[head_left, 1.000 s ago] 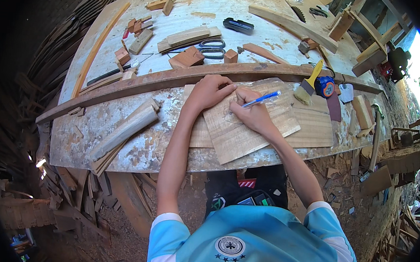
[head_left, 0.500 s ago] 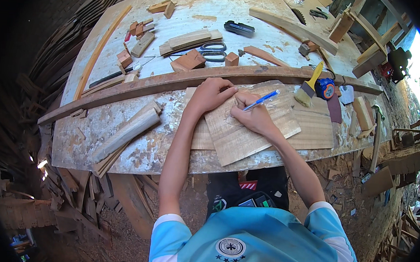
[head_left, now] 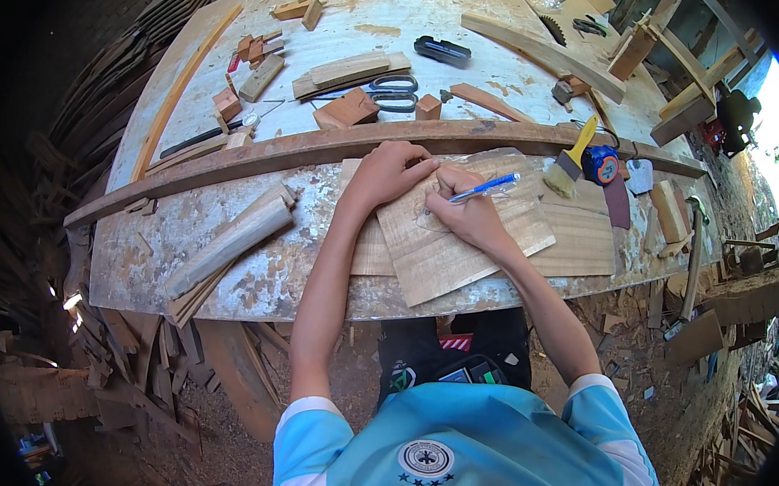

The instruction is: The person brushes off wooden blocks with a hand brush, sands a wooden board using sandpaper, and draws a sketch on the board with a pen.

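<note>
My right hand (head_left: 462, 214) is closed around a blue pen (head_left: 485, 187), which slants up to the right over a light wooden board (head_left: 447, 258). Dark drawn lines show on the wood by the fingers; the pen's tip is hidden behind them. Along the board's upper left edge lies my left hand (head_left: 394, 173), its fingers stretched to the right and pressing on the wood, close to my right hand. This board rests at an angle on top of a second wooden board (head_left: 579, 241), which sticks out on both sides.
A long wooden bar (head_left: 277, 167) crosses the worktable (head_left: 256, 279) beyond the boards. A yellow-handled paintbrush (head_left: 576, 152), a blue tape measure (head_left: 601, 166) and a hammer (head_left: 696, 255) lie to the right. Wood strips (head_left: 231, 250) lie left; scissors (head_left: 395, 94) lie beyond the bar.
The pen leans slightly lower in my right hand. My left hand stays on the board, and the whole view has shifted a little.
</note>
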Tool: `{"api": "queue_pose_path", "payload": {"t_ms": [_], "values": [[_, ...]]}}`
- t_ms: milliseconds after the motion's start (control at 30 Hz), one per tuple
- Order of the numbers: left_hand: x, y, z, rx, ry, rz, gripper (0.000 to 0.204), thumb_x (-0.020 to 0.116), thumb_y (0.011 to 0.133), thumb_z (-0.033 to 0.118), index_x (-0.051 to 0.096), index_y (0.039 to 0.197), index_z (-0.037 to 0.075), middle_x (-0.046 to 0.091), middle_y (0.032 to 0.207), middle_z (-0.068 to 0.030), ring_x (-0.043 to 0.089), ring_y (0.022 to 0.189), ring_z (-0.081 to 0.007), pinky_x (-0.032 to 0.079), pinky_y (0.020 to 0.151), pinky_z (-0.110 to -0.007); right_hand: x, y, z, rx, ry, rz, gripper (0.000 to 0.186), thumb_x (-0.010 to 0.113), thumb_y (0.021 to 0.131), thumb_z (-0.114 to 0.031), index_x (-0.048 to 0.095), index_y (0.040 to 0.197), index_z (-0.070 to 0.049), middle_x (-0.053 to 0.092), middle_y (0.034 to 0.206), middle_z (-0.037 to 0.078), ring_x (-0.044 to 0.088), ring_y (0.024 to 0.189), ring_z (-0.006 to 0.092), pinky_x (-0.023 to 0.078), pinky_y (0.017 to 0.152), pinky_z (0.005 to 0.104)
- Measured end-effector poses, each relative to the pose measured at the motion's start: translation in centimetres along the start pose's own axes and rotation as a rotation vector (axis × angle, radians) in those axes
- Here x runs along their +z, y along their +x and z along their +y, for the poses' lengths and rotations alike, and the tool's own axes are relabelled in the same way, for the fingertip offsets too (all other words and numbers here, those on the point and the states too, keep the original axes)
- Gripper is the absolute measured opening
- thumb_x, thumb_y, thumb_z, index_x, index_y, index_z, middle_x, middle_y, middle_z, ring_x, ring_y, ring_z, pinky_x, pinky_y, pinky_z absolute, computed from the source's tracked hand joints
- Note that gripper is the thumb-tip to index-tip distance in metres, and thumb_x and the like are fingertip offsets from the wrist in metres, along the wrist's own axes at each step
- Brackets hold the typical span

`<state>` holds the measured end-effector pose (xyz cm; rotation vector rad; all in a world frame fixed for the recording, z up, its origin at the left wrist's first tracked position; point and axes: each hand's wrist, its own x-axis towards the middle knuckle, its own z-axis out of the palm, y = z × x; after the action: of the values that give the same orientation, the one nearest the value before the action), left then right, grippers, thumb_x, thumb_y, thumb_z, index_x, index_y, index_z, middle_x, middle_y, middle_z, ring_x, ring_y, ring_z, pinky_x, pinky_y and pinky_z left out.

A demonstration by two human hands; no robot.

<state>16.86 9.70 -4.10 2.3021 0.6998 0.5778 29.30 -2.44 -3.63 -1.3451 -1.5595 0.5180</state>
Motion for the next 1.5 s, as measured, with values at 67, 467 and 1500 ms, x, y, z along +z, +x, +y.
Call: {"api": "queue_pose_path", "payload": {"t_ms": [67,467,1500], "values": [[0.1,-0.1,-0.1,0.019,-0.002,0.027,0.031,0.059,0.085,0.033,0.07,0.091,0.005,0.067,0.084,-0.0161,0.063,0.08,-0.0317,0.048,0.073,-0.039,0.1,0.0,-0.1,-0.004,-0.005,0.007,0.026,0.058,0.073,-0.007,0.034,0.065,0.0,0.036,0.061,0.009,0.038,0.057,0.0196,0.033,0.055,0.0358],[0.0,-0.1,0.1,-0.005,-0.011,0.016,0.031,0.058,0.085,0.033,0.07,0.092,0.005,0.066,0.083,-0.0167,0.063,0.079,-0.0322,0.049,0.072,-0.039,0.0,0.0,0.0,-0.022,-0.026,-0.005,0.026,0.057,0.071,-0.004,0.032,0.065,-0.001,0.033,0.06,0.008,0.036,0.056,0.018,0.031,0.054,0.0352],[-0.5,0.0,0.5,-0.03,0.008,-0.034,0.032,0.061,0.086,0.031,0.069,0.096,0.003,0.067,0.089,-0.0154,0.062,0.082,-0.0267,0.047,0.076,-0.035,0.1,-2.1,-0.9,0.1,-0.01,0.127,0.031,0.064,0.078,-0.008,0.04,0.059,-0.002,0.043,0.053,0.003,0.039,0.049,0.0109,0.033,0.047,0.0301]]}}
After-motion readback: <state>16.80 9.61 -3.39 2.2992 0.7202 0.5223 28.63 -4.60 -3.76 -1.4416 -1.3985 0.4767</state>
